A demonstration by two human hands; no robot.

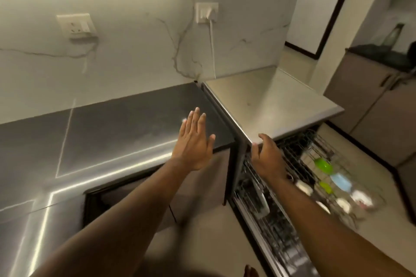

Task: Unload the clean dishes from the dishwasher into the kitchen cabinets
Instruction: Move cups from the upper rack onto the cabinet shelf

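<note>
Wire dishwasher rack (319, 164) pulled out, green, blue, white dishes (341, 182)

Two bare forearms, no sleeves, bare hands.

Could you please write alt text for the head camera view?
A person's right hand rests on the front corner of a dishwasher top, while the open, empty left hand hovers over a dark countertop. Below, a pulled-out rack holds green, blue and white dishes.
</note>
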